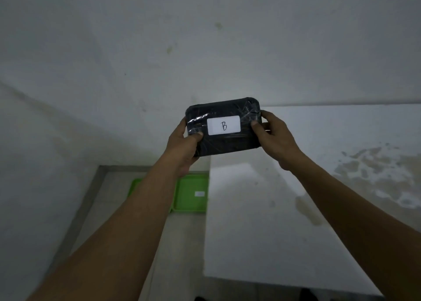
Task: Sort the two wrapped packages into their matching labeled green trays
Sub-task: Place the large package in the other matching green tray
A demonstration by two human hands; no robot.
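A black package wrapped in clear film is held up in front of the wall, its white label reading "B" facing me. My left hand grips its left end and my right hand grips its right end. Down on the floor, left of the table, lie two green trays side by side. The right tray carries a small white label whose letter is too blurred to read. The left tray is mostly hidden behind my left forearm. No second package is in view.
A white table fills the right side, its top stained at the far right. Its left edge overhangs the right tray. A white wall stands close behind and to the left. Pale floor tiles run along the wall.
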